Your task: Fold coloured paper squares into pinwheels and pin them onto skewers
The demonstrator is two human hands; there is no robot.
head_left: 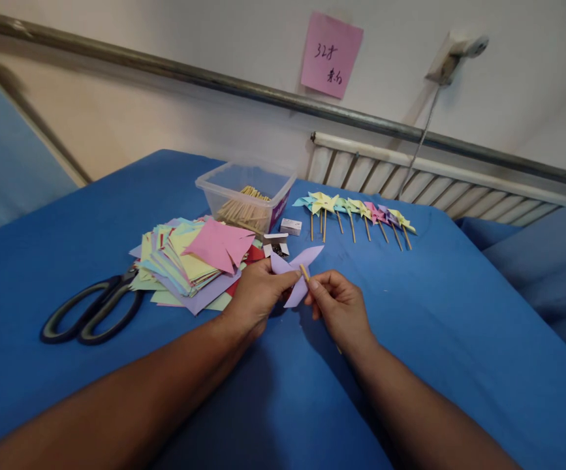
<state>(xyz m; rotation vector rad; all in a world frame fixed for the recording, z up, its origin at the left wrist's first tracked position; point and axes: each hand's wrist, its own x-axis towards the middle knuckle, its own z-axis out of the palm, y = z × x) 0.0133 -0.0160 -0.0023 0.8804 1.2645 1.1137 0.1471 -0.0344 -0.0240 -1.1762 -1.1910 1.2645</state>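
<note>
Near the middle of the blue-covered table, my left hand (258, 290) is closed on a folded purple paper pinwheel (296, 297), its thumb pressed near the centre. My right hand (339, 303) pinches a thin wooden stick (305, 271), whose upper end lies against the pinwheel's middle. The stick's lower end shows below my right hand. Whether a pin joins the two cannot be seen. Just behind my left hand stands a small opened box (276, 239) with dark bits in it.
A stack of coloured paper squares (175, 261) and large scissors (91, 310) lie left. Behind are a clear plastic tub (209, 189) of wooden sticks (243, 209) and a small white box (290, 226). Several finished pinwheels (351, 209) lie in a row near the radiator (390, 176).
</note>
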